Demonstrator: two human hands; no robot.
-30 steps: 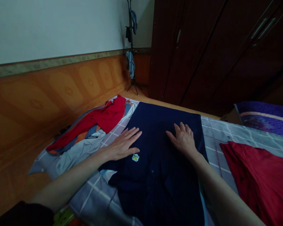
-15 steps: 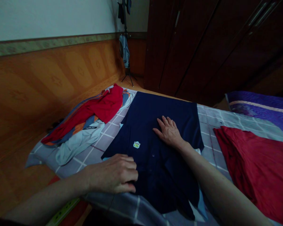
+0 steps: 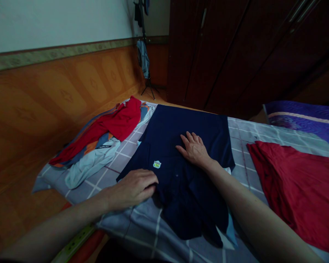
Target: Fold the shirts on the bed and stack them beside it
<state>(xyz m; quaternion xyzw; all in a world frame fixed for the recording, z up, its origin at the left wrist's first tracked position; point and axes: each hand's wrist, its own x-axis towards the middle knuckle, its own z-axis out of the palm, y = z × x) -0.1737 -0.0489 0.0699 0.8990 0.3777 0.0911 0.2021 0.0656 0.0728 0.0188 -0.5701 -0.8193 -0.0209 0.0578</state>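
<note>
Navy shirt (image 3: 164, 128) on checked sheet (image 3: 241, 153), kinda half-flat
Rumpled up close, left hand (image 3: 137, 186) curled at near-left edge (gripping? can't tell, tbh), right hand (image 3: 194, 149) open and loose mid-shirt, pretty smooth toward the far end.

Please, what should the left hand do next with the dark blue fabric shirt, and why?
I would perhaps smooth the near part of the shirt outward with the left hand. It lies in folds there, beside the curled left fingers, while the far part looks flatter and the right hand rests spread on it, so could steady it.
</note>
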